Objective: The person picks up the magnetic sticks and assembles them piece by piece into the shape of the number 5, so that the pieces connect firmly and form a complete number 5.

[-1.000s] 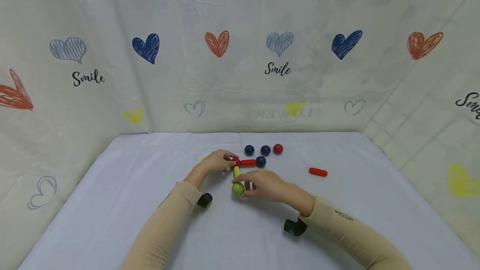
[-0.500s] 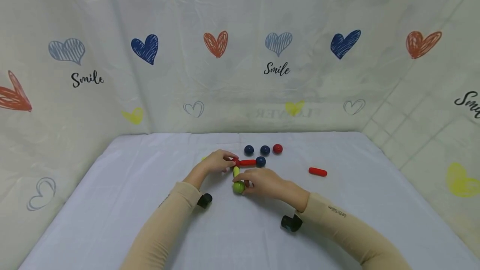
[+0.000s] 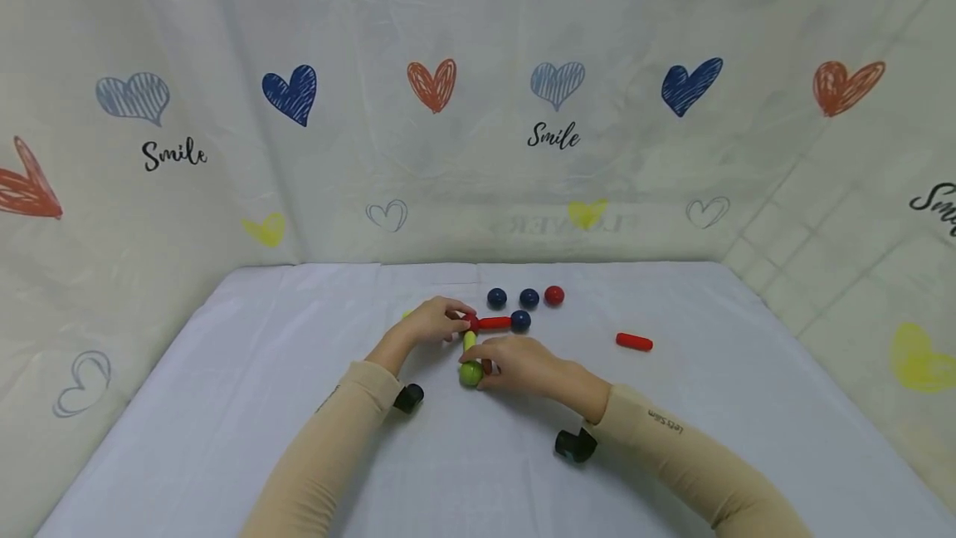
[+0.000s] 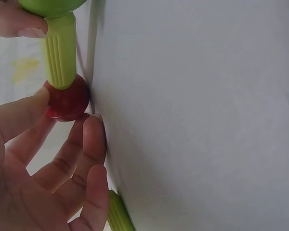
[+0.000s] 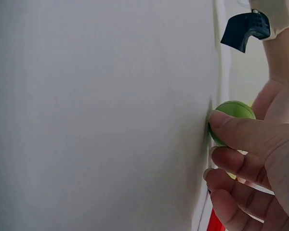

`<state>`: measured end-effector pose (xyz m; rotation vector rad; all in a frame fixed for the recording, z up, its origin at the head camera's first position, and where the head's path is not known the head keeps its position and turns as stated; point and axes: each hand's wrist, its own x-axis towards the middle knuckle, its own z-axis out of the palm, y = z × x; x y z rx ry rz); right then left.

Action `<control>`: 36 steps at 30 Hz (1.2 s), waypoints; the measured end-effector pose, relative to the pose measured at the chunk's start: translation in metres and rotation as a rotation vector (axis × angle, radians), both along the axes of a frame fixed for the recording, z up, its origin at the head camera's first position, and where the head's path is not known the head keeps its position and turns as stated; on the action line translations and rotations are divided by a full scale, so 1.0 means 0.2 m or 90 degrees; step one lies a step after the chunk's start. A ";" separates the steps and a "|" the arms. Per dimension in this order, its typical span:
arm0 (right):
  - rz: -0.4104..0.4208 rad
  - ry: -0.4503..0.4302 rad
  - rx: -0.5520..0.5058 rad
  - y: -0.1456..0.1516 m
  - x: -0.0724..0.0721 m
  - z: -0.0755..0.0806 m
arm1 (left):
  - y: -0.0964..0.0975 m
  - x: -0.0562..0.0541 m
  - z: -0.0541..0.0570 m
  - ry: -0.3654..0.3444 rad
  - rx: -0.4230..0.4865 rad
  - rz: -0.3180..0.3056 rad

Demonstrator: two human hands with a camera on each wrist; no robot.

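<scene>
A small frame of rods and balls lies mid-table. My left hand (image 3: 456,324) pinches its red ball (image 3: 470,322) (image 4: 67,98), thumb on one side and fingers on the other. From that ball a red rod (image 3: 495,323) runs right to a dark blue ball (image 3: 520,321). A green rod (image 3: 469,343) (image 4: 60,57) runs toward me to a green ball (image 3: 470,373) (image 5: 233,113). My right hand (image 3: 485,367) holds that green ball, with the thumb (image 5: 245,134) pressed on it. Another green rod (image 4: 119,214) lies under my left palm.
Two dark blue balls (image 3: 496,298) (image 3: 529,298) and a red ball (image 3: 553,295) sit in a row behind the frame. A loose red rod (image 3: 634,343) lies to the right. The white tablecloth (image 3: 224,405) meets heart-printed sheets at the back and sides.
My right forearm has slid slightly left and the green ball has shifted a little with it. Both hands keep their holds; the loose pieces have not moved.
</scene>
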<state>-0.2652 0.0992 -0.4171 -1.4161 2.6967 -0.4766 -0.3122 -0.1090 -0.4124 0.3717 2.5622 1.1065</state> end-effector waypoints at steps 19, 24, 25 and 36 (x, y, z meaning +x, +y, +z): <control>-0.069 -0.016 -0.072 0.21 0.02 0.13 | 0.00 0.06 0.06 0.118 -0.057 0.006; -0.138 0.003 -0.082 0.35 -0.02 0.14 | -0.01 0.12 0.08 0.130 -0.067 0.011; -0.147 0.010 -0.088 0.38 -0.03 0.14 | -0.01 0.13 0.09 0.128 -0.064 0.010; -0.209 0.029 -0.130 0.68 -0.10 0.13 | -0.02 0.27 0.05 0.132 -0.051 -0.037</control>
